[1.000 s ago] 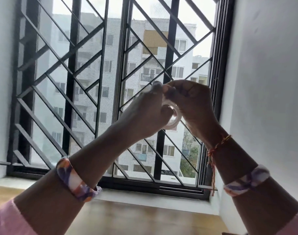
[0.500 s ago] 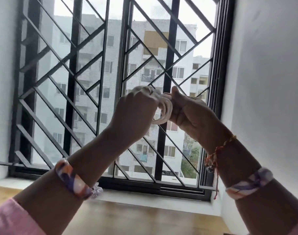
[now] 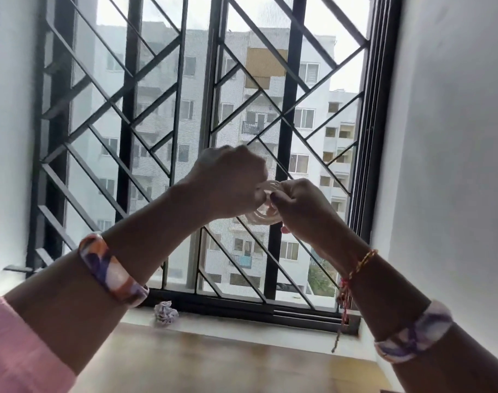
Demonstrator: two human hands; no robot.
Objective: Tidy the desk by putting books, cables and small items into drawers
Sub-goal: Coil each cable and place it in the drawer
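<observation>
Up in front of the barred window, both hands meet around a small coil of white cable; the left hand is curled into a fist with its back toward the camera, its fingers closed on the upper left part of the coil; the right hand pinches the coil's right side between thumb and fingers, just beside and touching the left; only a few pale loops show between and below the two hands, the rest is hidden by them. Each forearm wears a patterned purple, orange and white band, the left band nearer the left edge, the right band low at the right; a red and yellow thread is tied around the right wrist, its loose end hanging down. Pink sleeves show at the near edges. Far below the hands, a crumpled pale purple scrap lies on the white window sill, against the frame; nearer than the sill lies a wooden surface; a grey wall closes the right side.
</observation>
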